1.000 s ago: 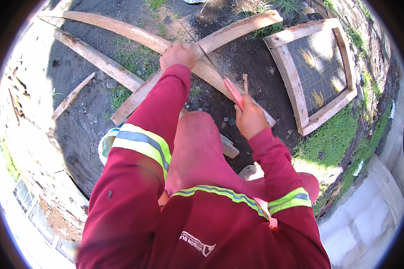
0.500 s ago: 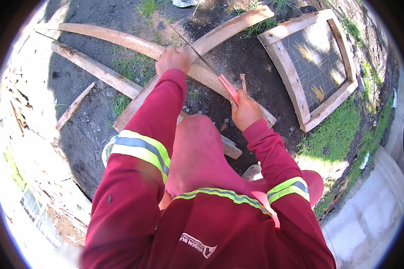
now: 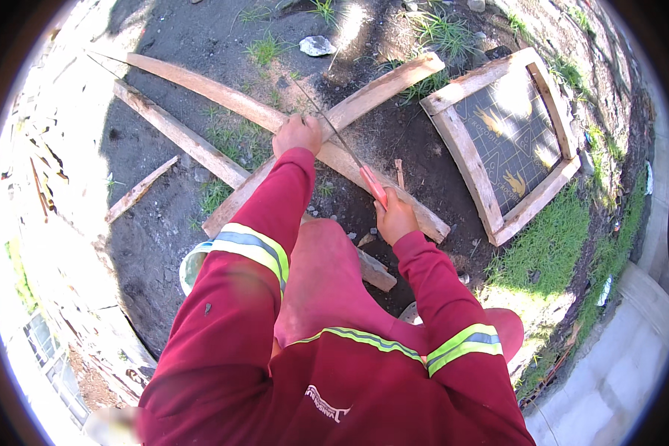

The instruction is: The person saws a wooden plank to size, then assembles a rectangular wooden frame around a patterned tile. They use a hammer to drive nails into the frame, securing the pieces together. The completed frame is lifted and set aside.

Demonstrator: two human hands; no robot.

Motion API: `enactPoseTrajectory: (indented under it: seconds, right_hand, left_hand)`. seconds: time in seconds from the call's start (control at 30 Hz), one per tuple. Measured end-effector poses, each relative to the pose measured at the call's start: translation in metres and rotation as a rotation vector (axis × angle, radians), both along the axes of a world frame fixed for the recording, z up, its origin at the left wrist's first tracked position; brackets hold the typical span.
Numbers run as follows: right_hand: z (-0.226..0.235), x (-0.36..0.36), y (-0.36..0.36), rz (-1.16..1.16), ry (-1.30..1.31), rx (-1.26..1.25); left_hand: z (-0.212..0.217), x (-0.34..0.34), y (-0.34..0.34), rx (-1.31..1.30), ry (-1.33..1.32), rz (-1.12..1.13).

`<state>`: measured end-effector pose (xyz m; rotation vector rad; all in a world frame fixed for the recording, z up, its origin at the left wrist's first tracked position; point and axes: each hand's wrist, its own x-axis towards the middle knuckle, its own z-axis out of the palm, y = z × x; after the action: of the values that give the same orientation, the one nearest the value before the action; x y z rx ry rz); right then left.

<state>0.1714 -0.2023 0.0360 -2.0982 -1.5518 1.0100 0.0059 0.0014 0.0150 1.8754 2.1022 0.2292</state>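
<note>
My right hand (image 3: 398, 218) is closed around the red handle (image 3: 373, 183) of a handsaw. Its thin blade (image 3: 336, 134) points away to the upper left and lies across a wooden board (image 3: 383, 86), where that board crosses a second one (image 3: 201, 88). Just left of the blade, my left hand (image 3: 297, 136) grips the upper board at the crossing, knuckles up; its fingertips are hidden. Pale sawdust seems to lie on the soil near the crossing. My knee (image 3: 323, 253) is bent close to the boards, over the near end of the crossing board.
A third board (image 3: 178, 134) lies on the ground below the crossing. To the right stands a wooden frame (image 3: 464, 167) around a dark printed panel (image 3: 509, 130). A wood strip (image 3: 141, 189), a white stone (image 3: 317, 46), a pale bucket (image 3: 193, 267) and grass (image 3: 546, 238) are around me.
The whole view has shifted, so the boards sit lower in the picture. My right hand and the saw have moved slightly against the board; both hands keep their hold.
</note>
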Motion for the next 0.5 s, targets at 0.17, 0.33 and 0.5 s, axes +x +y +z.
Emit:
enactPoseTrajectory:
  seconds: [0.17, 0.33, 0.5]
  right_hand:
    - [0.022, -0.007, -0.001, 0.012, -0.064, 0.074]
    - [0.055, -0.023, 0.020, 0.031, -0.056, 0.011]
    - [0.069, -0.030, 0.026, 0.034, -0.002, 0.022]
  left_hand:
    - [0.018, -0.022, -0.022, 0.085, -0.035, -0.376]
    - [0.010, -0.066, -0.019, -0.053, -0.045, -0.466]
    - [-0.002, -0.083, 0.001, -0.116, -0.190, -0.509]
